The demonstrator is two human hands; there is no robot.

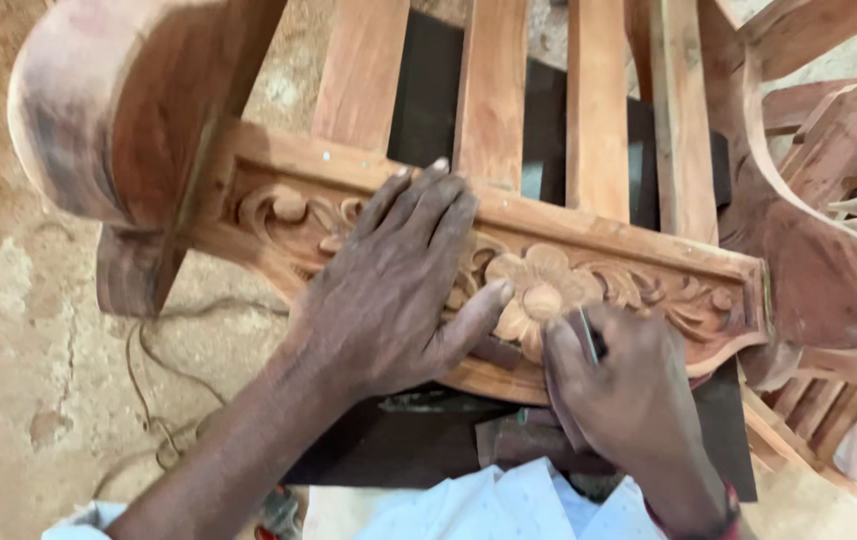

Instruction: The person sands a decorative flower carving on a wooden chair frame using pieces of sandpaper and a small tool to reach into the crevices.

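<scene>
Fingers of right hand (620, 385) pinch a thin metal tool (588, 335), tip at the carved flower (540, 292) | left hand (398, 285) lies spread and flat, holding nothing, pressing the carved rail (648, 290) just left of flower | rail belongs to wooden chair frame (493, 90) | bare earth floor (18, 330) below, cord (148, 370) trailing.

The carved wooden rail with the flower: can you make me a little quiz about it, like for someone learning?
1. True or false: the left hand lies flat on the carved rail.
2. Which hand grips the thin metal tool?
3. What carved shape is the tool's tip nearest: A a flower, B a star, C a fish?

Key: 1 true. 2 the right hand. 3 A.
</scene>
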